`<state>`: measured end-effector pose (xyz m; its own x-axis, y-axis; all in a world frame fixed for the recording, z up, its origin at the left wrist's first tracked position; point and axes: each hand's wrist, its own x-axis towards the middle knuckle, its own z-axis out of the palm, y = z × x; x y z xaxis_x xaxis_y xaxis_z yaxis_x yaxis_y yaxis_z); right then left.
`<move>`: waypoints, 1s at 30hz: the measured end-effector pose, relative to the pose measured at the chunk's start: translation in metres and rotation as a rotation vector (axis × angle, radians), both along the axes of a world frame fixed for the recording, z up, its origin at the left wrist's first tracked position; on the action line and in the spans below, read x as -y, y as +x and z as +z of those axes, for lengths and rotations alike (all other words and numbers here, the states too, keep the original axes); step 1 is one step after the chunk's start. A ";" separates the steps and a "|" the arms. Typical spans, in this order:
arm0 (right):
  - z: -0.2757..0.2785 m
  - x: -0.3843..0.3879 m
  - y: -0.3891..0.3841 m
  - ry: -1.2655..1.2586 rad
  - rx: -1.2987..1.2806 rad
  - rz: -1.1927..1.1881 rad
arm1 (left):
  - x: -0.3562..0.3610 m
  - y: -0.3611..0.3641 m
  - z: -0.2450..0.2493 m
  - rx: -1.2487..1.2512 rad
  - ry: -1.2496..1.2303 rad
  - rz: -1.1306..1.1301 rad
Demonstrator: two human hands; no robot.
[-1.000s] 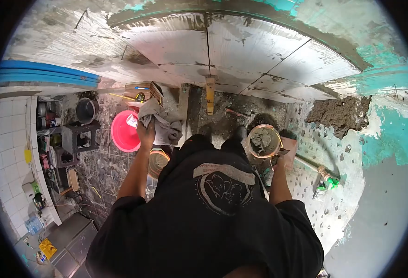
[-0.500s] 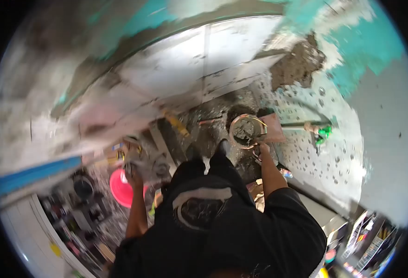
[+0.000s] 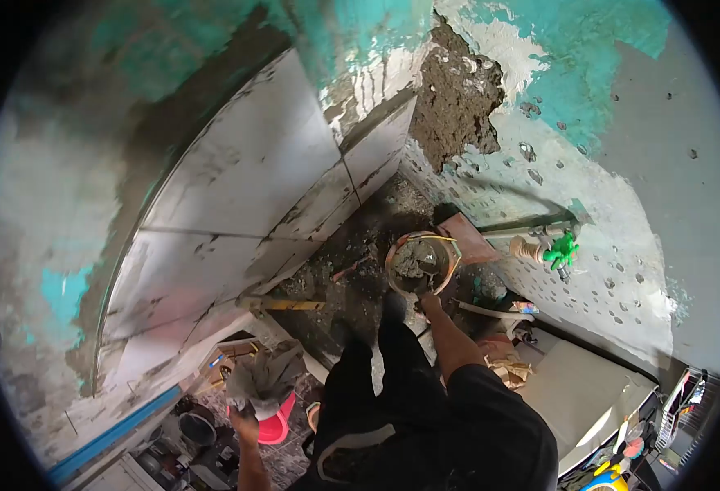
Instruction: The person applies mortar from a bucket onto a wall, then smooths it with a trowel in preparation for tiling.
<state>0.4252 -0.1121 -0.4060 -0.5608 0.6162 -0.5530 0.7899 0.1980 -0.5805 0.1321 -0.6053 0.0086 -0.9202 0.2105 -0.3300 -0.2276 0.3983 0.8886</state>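
Observation:
My right hand (image 3: 429, 304) is closed on a trowel at the near rim of a round bucket (image 3: 389, 274). The trowel's blade (image 3: 430, 280) dips into wet grey mortar (image 3: 411, 259) inside. At lower left, my left hand (image 3: 246, 424) grips a crumpled grey cloth (image 3: 266, 378); its fingers are partly hidden. The cloth hangs above a pink basin (image 3: 273, 429), covering part of it.
White tiles (image 3: 221, 184) line the left wall. A pitted wall (image 3: 597, 270) on the right carries a green-handled tap (image 3: 562, 250). A reddish tile (image 3: 468, 238) leans behind the bucket. A yellow level (image 3: 294, 304) lies near my feet, and a pale-topped surface (image 3: 585, 385) stands at right.
My view has swung, so the tiled wall and corner appear at a new angle. My right hand stays at the bucket. The cloth in my left hand shows more clearly.

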 end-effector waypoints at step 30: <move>0.277 0.128 -0.166 -1.846 -0.347 -0.487 | -0.252 0.060 0.018 0.013 -0.353 0.080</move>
